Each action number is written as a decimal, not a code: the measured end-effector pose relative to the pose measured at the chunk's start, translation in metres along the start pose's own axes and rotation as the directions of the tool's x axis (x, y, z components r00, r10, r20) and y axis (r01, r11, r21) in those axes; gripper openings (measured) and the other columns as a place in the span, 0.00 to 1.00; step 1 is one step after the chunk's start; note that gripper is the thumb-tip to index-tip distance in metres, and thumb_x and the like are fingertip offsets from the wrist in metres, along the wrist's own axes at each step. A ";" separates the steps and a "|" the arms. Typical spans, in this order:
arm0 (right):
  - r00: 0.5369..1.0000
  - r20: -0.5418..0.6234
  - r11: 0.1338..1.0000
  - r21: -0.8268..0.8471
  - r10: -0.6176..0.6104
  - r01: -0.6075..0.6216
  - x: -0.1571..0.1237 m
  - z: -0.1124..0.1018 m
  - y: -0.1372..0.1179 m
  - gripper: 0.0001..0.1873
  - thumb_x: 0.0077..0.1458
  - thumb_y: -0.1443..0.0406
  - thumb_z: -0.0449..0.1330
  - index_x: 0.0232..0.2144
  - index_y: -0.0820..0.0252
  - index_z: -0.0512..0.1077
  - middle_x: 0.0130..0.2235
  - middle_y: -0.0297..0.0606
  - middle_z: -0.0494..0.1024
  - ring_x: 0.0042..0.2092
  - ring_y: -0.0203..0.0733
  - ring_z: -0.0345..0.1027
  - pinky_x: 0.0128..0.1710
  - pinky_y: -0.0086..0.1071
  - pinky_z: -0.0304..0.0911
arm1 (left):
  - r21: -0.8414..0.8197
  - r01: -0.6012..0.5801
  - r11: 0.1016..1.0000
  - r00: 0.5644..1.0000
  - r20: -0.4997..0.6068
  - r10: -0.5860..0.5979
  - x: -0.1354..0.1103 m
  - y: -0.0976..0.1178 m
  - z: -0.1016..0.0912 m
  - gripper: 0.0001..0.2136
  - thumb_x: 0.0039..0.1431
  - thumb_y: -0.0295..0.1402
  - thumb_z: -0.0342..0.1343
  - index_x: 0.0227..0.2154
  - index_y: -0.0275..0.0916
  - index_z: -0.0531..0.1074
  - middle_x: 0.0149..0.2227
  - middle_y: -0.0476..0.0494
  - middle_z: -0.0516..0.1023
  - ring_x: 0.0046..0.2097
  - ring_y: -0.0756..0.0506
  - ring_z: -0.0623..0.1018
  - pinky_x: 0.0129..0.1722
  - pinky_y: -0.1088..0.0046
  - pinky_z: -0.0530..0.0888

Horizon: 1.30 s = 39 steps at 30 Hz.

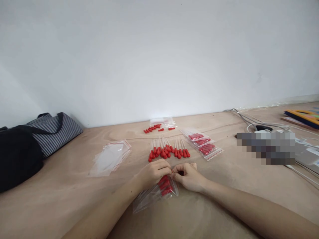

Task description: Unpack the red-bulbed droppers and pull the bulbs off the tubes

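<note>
My left hand (pixel 154 173) and my right hand (pixel 188 176) meet at the top edge of a clear zip bag (pixel 152 196) that lies on the wooden table (pixel 74 196) and holds several red-bulbed droppers. Both hands pinch the bag's mouth, fingers closed. Just beyond them lies a row of loose droppers (pixel 168 151) with red bulbs and clear stems. Filled bags of droppers (pixel 203 143) are stacked to the right of that row. A pile of empty clear bags (pixel 109 158) lies to the left.
Loose red rubber bulbs (pixel 156 127) and a clear bag lie near the white wall. A striped bag (pixel 53 131) and a black bag (pixel 17 156) sit at the left edge. Cables (pixel 251 121), a blurred device and a colourful book (pixel 302 117) lie at right.
</note>
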State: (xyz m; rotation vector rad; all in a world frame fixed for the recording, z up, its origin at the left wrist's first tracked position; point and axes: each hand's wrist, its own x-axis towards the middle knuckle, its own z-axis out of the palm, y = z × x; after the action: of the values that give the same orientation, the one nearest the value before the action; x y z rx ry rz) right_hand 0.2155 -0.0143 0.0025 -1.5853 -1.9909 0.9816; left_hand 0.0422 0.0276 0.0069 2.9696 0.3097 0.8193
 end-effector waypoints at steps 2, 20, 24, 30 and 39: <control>0.999 0.036 1.000 -0.015 -0.011 0.012 0.000 -0.001 0.000 0.13 0.48 0.61 0.52 0.18 0.61 0.68 0.18 0.25 0.61 0.26 0.30 0.51 0.43 0.39 0.43 | 0.005 -0.001 1.000 1.000 -0.005 0.001 -0.001 0.000 0.001 0.11 0.60 0.23 0.42 0.27 0.34 0.68 0.29 0.43 0.71 0.30 0.50 0.68 0.31 0.77 0.67; 0.996 -0.081 0.997 -0.069 0.040 -0.046 0.000 0.002 -0.005 0.11 0.45 0.67 0.50 0.18 0.58 0.70 0.19 0.28 0.70 0.25 0.31 0.56 0.41 0.36 0.45 | -0.038 0.015 0.999 0.986 0.169 -0.008 0.007 0.001 -0.007 0.13 0.61 0.23 0.38 0.27 0.35 0.67 0.32 0.41 0.72 0.36 0.48 0.68 0.38 0.73 0.68; 0.997 -0.073 0.998 -0.064 0.022 -0.027 0.000 -0.001 -0.001 0.10 0.45 0.67 0.51 0.19 0.58 0.71 0.20 0.27 0.70 0.26 0.32 0.59 0.43 0.37 0.45 | -0.074 0.196 0.978 0.977 0.096 -0.189 0.001 0.012 -0.016 0.10 0.62 0.29 0.41 0.34 0.36 0.67 0.39 0.40 0.73 0.42 0.47 0.70 0.44 0.70 0.68; 0.983 -0.172 0.998 -0.004 -0.066 0.066 -0.005 0.000 0.009 0.08 0.44 0.67 0.55 0.32 0.59 0.68 0.23 0.27 0.71 0.26 0.32 0.61 0.41 0.35 0.48 | -0.118 0.597 0.794 0.802 0.099 -0.589 -0.048 0.056 -0.026 0.31 0.52 0.46 0.53 0.57 0.41 0.50 0.57 0.37 0.57 0.56 0.38 0.61 0.54 0.57 0.60; 0.978 -0.046 0.979 -0.048 -0.202 0.200 -0.007 -0.006 0.008 0.10 0.48 0.63 0.55 0.33 0.50 0.75 0.28 0.32 0.75 0.34 0.38 0.64 0.44 0.40 0.45 | -0.126 0.663 0.738 0.740 0.255 -0.622 -0.055 0.052 -0.022 0.30 0.55 0.37 0.50 0.59 0.43 0.44 0.58 0.39 0.58 0.56 0.40 0.62 0.53 0.57 0.62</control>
State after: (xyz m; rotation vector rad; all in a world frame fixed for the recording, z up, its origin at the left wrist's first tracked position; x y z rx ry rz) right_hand 0.2266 -0.0181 0.0010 -1.3827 -2.1015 0.8167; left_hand -0.0061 -0.0349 0.0028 2.4235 1.0915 0.4244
